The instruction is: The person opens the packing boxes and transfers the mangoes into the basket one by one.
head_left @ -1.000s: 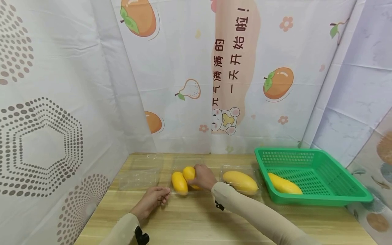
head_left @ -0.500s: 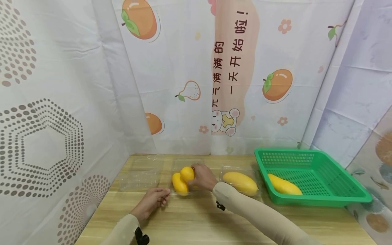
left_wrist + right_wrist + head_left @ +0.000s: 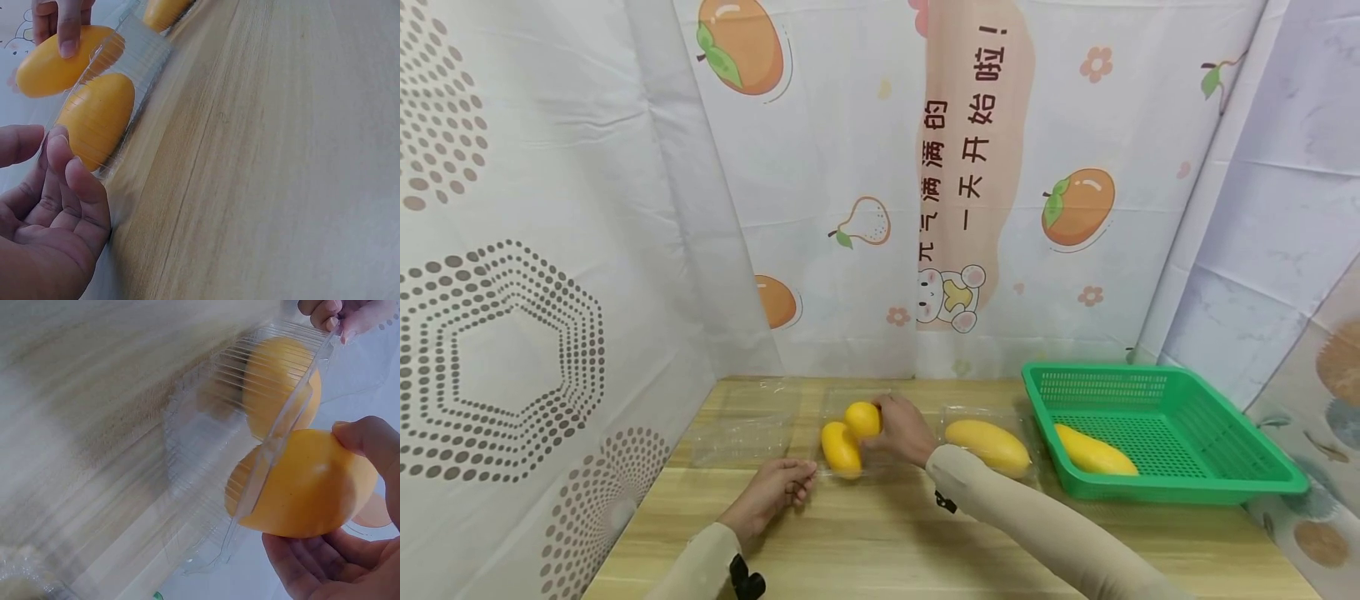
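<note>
My right hand [image 3: 904, 429] grips a yellow mango [image 3: 312, 487] between thumb and fingers. It is held tilted over a clear plastic box [image 3: 203, 456], its lower end behind the ribbed front wall. Inside that box, at the left, a second mango [image 3: 840, 450] lies lengthwise, close to the held one. With thumb and fingertips my left hand [image 3: 772, 493] pinches the box's near left rim, as the left wrist view also shows.
Another clear box [image 3: 741, 437] stands open at the left. A clear package with a large yellow fruit [image 3: 988, 447] lies at the right. Beyond it, a green basket [image 3: 1195, 492] holds one elongated yellow fruit [image 3: 1093, 450]. A printed curtain [image 3: 850, 333] hangs behind the table.
The held mango has shifted left, then slightly back right with my right hand. The mango lying in the box has turned a little. My left hand stays at the rim.
</note>
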A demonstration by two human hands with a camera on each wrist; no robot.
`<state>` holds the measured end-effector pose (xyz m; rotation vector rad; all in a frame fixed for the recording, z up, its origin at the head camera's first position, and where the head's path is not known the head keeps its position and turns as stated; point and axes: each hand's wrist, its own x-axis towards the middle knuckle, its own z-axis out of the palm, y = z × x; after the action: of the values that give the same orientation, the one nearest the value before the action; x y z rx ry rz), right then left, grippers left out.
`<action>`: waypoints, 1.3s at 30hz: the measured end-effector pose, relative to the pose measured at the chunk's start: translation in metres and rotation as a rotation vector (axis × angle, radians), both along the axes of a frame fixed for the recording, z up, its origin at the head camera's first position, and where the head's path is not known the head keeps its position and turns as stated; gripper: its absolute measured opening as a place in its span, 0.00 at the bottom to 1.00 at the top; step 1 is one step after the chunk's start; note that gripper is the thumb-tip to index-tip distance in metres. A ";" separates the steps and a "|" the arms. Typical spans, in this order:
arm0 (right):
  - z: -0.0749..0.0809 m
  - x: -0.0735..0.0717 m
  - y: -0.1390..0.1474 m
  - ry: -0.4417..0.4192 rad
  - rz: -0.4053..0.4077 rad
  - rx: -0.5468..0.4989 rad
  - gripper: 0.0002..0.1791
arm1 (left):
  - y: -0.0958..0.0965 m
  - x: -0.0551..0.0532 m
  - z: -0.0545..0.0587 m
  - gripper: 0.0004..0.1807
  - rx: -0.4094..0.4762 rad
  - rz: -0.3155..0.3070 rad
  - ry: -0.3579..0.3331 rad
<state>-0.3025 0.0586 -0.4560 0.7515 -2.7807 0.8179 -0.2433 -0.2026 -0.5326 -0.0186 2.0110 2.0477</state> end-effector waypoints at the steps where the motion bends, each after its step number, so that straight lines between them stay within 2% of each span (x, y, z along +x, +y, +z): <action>1: 0.000 0.000 0.001 0.000 0.005 0.001 0.36 | 0.000 0.000 0.000 0.19 0.000 -0.001 -0.001; 17: 0.011 -0.001 0.007 -0.022 0.002 0.012 0.38 | 0.002 0.001 0.002 0.18 -0.002 -0.009 0.007; 24: 0.011 -0.004 0.011 0.012 -0.010 0.020 0.37 | 0.003 0.003 0.004 0.19 -0.013 0.009 0.001; 27: 0.012 -0.005 0.014 -0.001 -0.011 0.022 0.37 | 0.003 0.003 0.004 0.18 -0.014 0.020 -0.002; 39: 0.019 -0.009 0.028 0.020 -0.009 0.047 0.38 | 0.002 0.001 0.002 0.17 -0.017 0.013 0.007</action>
<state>-0.3111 0.0869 -0.4368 0.7500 -2.7925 0.7411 -0.2422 -0.2006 -0.5308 -0.0277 2.0381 2.0415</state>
